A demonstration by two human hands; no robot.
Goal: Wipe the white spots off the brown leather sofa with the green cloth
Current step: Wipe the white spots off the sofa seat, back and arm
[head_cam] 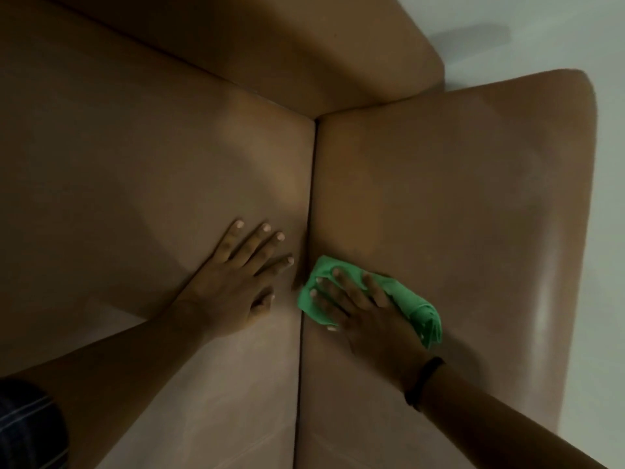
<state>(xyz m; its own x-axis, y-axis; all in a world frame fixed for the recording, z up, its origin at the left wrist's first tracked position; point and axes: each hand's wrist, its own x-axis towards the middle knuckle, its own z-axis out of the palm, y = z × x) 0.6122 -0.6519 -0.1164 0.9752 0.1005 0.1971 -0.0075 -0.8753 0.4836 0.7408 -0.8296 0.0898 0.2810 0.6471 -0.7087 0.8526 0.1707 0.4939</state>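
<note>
The brown leather sofa (152,170) fills most of the head view, seen from above. A dark seam (309,211) runs between its seat cushion and the armrest (456,198). My right hand (365,313) presses the crumpled green cloth (417,308) flat against the inner face of the armrest, right beside the seam. My left hand (236,275) lies flat on the seat cushion with its fingers spread, just left of the seam and holding nothing. No white spots show in this dim light.
The sofa's backrest (287,52) runs across the top. A pale floor or wall (605,231) lies beyond the armrest on the right. A black band sits on my right wrist (422,380). A dark striped sleeve (27,428) shows at the bottom left.
</note>
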